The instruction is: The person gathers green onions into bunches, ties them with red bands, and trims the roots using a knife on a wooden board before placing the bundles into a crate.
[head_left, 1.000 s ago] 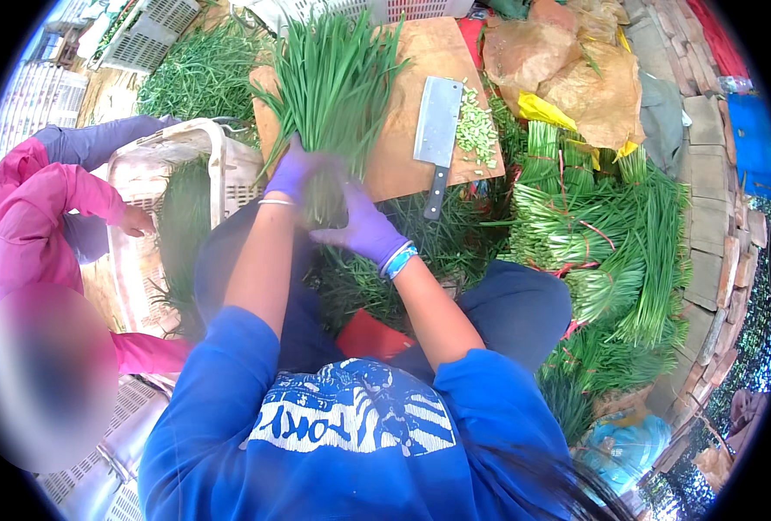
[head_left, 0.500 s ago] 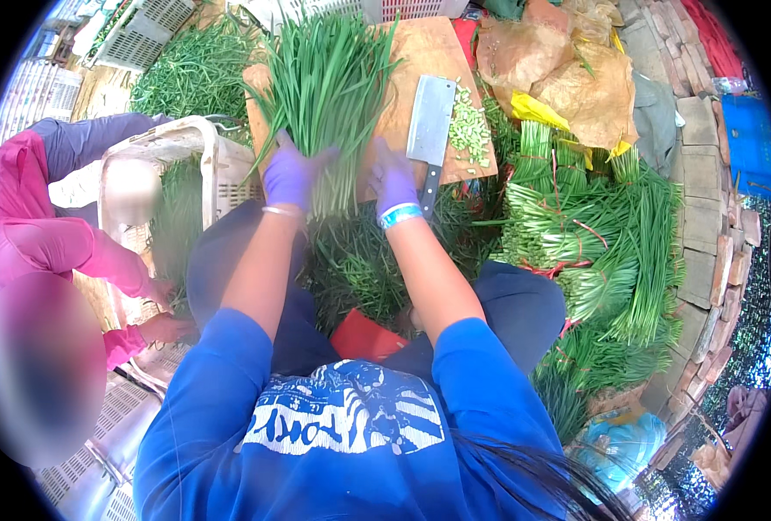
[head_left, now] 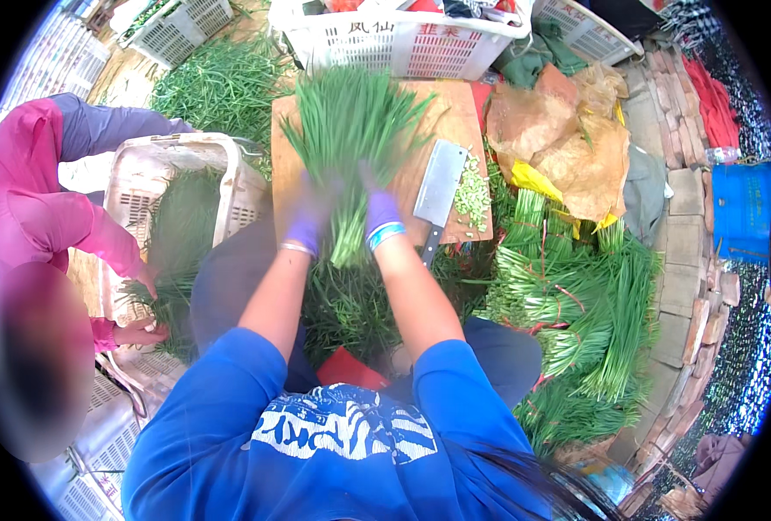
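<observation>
A thick bunch of garlic chives (head_left: 355, 117) stands over the wooden cutting board (head_left: 456, 104), green leaves fanned away from me and pale stem ends toward me. My left hand (head_left: 309, 213), in a purple glove, is closed on the left side of the bunch. From the opposite side my right hand (head_left: 380, 210), gloved alike, presses against the stems, so the bunch is held between both. Motion smears the fingers. To the right of my right hand a cleaver (head_left: 439, 187) lies flat on the board, its black handle toward me. Chopped pale green stem pieces (head_left: 472, 193) lie beside its blade.
Tied chive bundles (head_left: 568, 304) are stacked at my right below brown paper (head_left: 576, 130). Loose chives (head_left: 350, 300) lie between my legs. On the left a co-worker's pink sleeve (head_left: 99, 234) reaches beside a white crate (head_left: 229, 187). Another white crate (head_left: 403, 39) stands beyond the board.
My right hand has come in from beside the bunch to its stems. The bunch's stem ends appear more gathered together. The view has shifted, showing more of the far crate.
</observation>
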`<state>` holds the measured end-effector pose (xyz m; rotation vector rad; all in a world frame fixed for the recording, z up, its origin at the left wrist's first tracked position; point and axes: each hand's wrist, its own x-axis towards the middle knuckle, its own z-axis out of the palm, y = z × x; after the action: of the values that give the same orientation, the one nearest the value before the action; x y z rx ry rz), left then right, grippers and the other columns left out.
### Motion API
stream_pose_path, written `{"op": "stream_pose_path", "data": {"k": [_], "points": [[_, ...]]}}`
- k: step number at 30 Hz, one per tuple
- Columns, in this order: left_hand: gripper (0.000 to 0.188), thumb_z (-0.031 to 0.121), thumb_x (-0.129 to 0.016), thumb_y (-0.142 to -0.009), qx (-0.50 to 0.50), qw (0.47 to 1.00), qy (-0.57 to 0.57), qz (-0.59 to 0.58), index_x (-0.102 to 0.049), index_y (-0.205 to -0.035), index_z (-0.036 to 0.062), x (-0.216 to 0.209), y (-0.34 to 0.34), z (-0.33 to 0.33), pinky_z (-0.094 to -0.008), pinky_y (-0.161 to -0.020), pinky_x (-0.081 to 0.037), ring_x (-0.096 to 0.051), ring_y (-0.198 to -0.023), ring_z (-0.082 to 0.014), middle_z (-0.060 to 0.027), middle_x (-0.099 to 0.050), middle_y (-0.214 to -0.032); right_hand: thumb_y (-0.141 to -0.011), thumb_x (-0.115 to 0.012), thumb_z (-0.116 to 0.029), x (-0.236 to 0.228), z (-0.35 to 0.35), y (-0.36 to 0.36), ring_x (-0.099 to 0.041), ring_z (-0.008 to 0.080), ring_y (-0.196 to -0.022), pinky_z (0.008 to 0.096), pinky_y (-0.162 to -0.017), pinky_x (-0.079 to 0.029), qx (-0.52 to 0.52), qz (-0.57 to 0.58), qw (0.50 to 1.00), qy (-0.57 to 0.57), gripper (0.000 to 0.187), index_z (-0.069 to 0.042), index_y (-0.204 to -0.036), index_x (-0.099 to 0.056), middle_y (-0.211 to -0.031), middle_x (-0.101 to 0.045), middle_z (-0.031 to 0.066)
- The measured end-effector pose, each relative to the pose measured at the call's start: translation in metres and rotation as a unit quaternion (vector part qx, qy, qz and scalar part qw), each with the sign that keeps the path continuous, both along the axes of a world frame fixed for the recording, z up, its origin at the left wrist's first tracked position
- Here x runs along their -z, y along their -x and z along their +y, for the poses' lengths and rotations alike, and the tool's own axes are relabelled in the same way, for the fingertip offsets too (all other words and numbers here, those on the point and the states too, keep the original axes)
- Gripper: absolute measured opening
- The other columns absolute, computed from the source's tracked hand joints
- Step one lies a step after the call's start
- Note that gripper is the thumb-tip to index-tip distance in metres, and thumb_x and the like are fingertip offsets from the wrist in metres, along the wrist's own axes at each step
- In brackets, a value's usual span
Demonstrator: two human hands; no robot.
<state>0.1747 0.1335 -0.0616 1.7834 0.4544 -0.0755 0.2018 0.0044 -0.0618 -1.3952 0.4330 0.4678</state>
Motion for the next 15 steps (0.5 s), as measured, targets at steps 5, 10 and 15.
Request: {"op": "stream_pose_path", "data": {"k": [5, 10, 15], "points": [[0.071, 0.018, -0.07, -0.07, 0.008, 0.96, 0.274, 0.062, -0.032, -0.128, 0.0057, -0.03, 0.041, -0.017, -0.033, -0.092, -0.037, -0.047, -0.108, -0.0209, -0.0096, -0.048, -0.118, -0.072, -0.064, -0.049, 0.021, 0.004, 0.04, -0.054, 0.0222, -0.099, 0.0305, -0.088, -0.041, -0.067, 0.138, 0.949, -0.275, 0.071, 0.005, -0.117, -0.048, -0.113, -0.054, 0.0151], [0.054, 0.021, -0.063, -0.076, 0.043, 0.967, 0.253, 0.008, -0.043, -0.122, 0.0018, -0.057, 0.005, -0.009, -0.031, -0.095, -0.034, -0.047, -0.108, -0.0179, -0.009, -0.049, -0.12, -0.071, -0.07, -0.039, -0.028, -0.005, 0.001, -0.056, 0.0186, -0.093, 0.0296, -0.083, -0.044, -0.095, -0.066, 0.985, -0.131, 0.062, 0.003, -0.112, -0.052, -0.107, -0.057, 0.0133], [0.052, 0.011, -0.068, -0.069, 0.154, 0.887, 0.383, -0.209, -0.047, -0.116, 0.0071, -0.17, -0.048, -0.028, -0.0302, -0.081, -0.044, -0.054, -0.094, -0.015, -0.0054, -0.055, -0.107, -0.068, -0.074, -0.019, -0.191, -0.027, -0.042, -0.058, 0.0159, -0.083, 0.0282, -0.075, -0.047, -0.081, -0.27, 0.945, -0.168, 0.046, 0.001, -0.105, -0.054, -0.098, -0.06, 0.0083]]}}
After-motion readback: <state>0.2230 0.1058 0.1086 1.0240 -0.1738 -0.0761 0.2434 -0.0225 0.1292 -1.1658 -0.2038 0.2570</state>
